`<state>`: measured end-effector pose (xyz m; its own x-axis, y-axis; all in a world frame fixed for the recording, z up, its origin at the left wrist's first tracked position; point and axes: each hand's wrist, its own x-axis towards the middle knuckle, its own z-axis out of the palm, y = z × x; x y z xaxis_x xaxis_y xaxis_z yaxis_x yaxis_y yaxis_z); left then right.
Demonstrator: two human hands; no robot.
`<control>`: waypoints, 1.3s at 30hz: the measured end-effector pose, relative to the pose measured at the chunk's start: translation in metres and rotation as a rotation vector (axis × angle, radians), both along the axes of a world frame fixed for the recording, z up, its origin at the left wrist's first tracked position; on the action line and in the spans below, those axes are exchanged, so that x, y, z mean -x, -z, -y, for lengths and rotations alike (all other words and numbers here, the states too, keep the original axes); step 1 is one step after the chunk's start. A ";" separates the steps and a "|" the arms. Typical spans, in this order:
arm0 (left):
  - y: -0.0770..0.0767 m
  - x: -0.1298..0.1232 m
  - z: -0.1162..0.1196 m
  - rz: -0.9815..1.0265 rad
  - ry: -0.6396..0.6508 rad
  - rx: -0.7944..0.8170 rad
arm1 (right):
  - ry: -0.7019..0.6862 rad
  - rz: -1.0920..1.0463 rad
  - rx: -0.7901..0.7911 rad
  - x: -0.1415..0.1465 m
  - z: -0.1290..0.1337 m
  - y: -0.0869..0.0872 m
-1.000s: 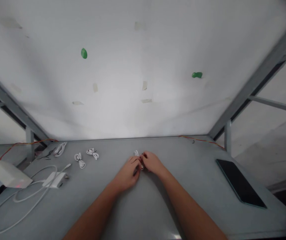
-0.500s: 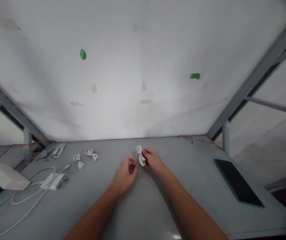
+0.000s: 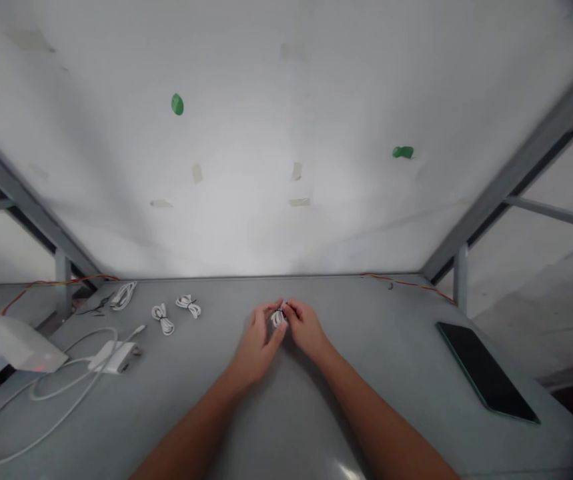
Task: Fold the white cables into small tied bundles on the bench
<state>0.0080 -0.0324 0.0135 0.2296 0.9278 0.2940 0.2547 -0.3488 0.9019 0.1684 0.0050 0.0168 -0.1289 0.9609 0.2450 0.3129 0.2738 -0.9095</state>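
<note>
Pinching from both sides, the left hand (image 3: 256, 343) and right hand (image 3: 306, 328) close their fingertips on a small white cable bundle (image 3: 278, 319) — held between them, just above the grey table (image 3: 286, 413).

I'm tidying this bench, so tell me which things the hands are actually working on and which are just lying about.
In hand:
- small white cable bundle, pinched between left hand and right hand

Lying about:
- three tied cable bundles at far left
- white adapter with its long loose cord
- white box
- dark tablet
</note>
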 end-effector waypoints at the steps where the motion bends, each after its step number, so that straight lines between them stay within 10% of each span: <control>1: 0.001 0.000 -0.001 -0.040 -0.026 -0.008 | -0.009 0.013 -0.003 0.000 0.001 -0.002; 14: 0.010 -0.008 -0.011 0.474 -0.207 0.370 | -0.229 -0.018 0.084 0.005 0.022 -0.020; 23: -0.018 0.006 -0.009 0.972 0.211 0.814 | -0.115 0.375 0.029 -0.024 0.016 -0.040; 27: -0.015 0.004 -0.009 0.917 0.254 0.904 | -0.121 0.470 0.142 -0.065 0.010 -0.050; 33: -0.004 0.011 -0.022 0.712 -0.028 0.718 | -0.068 0.678 0.463 -0.128 0.004 -0.046; 39: -0.002 0.008 -0.021 0.239 -0.091 0.443 | 0.282 0.437 0.048 -0.075 0.002 -0.034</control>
<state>0.0000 -0.0118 0.0156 0.1167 0.9884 -0.0975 0.0347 0.0940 0.9950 0.2438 0.0028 0.0506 0.0559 0.9818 0.1813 0.7216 0.0857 -0.6869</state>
